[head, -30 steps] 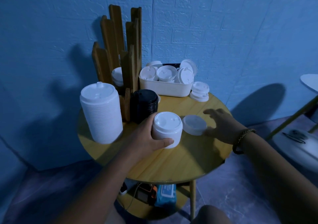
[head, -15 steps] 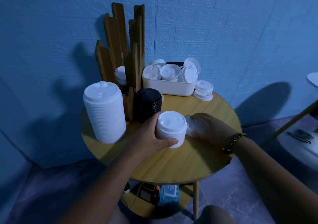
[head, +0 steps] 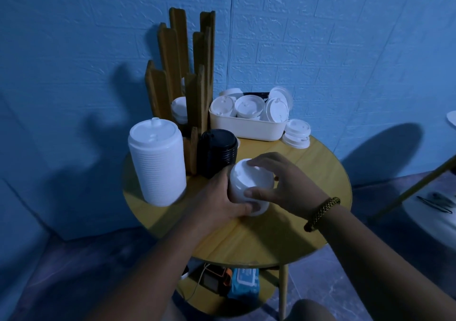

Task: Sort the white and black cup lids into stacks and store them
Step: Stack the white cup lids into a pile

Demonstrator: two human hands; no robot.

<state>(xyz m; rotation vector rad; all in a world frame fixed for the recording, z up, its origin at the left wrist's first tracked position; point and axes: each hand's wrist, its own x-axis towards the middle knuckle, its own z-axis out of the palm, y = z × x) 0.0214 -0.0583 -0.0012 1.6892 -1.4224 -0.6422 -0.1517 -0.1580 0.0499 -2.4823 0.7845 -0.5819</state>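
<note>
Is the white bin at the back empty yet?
Not empty: loose white lids fill the white bin, some standing on edge above its rim.

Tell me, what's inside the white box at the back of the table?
White cup lids fill the white box, some lying flat, some leaning on edge. A dark thing peeks out behind them. Whatever lies under the top lids is hidden.

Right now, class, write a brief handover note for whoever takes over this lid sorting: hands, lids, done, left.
Left hand grips the short white lid stack from the side; right hand pinches its top.
Done: tall white lid stack and black lid stack stand on the table by the wooden holder.
Left: loose lids in the white bin and the small pile beside it; stacks not yet stored.
</note>
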